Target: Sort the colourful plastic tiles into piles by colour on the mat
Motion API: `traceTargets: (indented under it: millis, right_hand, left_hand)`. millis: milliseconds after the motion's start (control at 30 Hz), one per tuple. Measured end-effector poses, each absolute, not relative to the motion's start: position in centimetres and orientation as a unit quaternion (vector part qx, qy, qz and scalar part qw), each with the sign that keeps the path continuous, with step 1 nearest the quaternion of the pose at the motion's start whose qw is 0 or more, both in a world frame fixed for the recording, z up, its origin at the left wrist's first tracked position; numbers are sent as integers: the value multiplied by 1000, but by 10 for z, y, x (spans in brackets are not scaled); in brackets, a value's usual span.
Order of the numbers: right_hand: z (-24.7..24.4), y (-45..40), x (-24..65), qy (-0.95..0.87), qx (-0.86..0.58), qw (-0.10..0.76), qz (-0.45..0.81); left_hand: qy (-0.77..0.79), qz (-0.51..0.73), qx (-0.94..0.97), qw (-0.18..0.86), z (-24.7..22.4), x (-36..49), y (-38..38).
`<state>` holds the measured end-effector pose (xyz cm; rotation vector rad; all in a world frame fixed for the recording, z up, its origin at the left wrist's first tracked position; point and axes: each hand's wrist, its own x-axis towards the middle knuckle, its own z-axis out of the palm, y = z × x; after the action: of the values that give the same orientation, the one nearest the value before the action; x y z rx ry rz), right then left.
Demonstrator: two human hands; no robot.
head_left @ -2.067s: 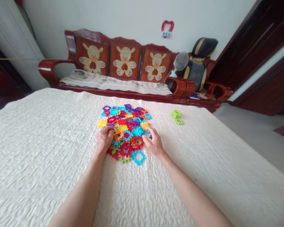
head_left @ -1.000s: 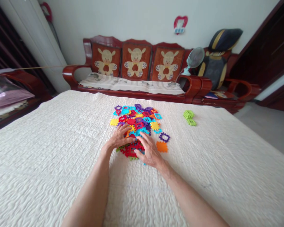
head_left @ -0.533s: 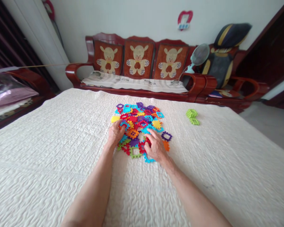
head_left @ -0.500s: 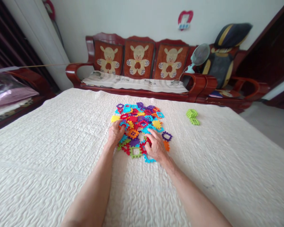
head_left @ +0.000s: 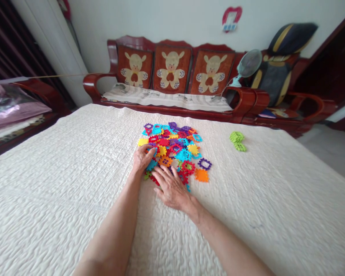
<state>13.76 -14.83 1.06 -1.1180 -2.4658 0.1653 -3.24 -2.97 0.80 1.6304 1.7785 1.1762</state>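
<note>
A pile of interlocking plastic tiles with notched edges (head_left: 164, 142) lies on a cream quilted cover, in red, blue, yellow, purple, orange and green. At the pile's left edge, my left hand (head_left: 142, 158) rests with thumb and fingers apart, touching a few blue tiles. My right hand (head_left: 172, 188) lies over the near side of the heap, fingers spread and palm down, hiding the tiles under it. Beyond its fingertips is an orange window tile (head_left: 165, 160). An orange tile (head_left: 201, 175) and a purple frame tile (head_left: 204, 164) sit at the right edge.
Several light-green tiles (head_left: 238, 141) form a separate cluster to the right on the quilted cover (head_left: 74, 184). Behind stands a wooden sofa (head_left: 248, 103) with bear-patterned cushions (head_left: 170, 69). A small fan (head_left: 249, 63) is at its right end.
My right hand has moved left and nearer to me, flattening over the front tiles and uncovering red and orange ones. My left hand stays at the pile's left edge. The view has shifted slightly.
</note>
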Motion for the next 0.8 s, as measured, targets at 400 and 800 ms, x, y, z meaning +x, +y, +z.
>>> traceTargets:
  millis: [400, 800]
  right_hand:
    - [4, -145, 138, -884, -384, 260, 61]
    - [12, -118, 171, -740, -462, 479, 99]
  left_hand:
    - [647, 439, 577, 235, 8, -31, -30]
    - [665, 415, 580, 221, 11, -30, -30]
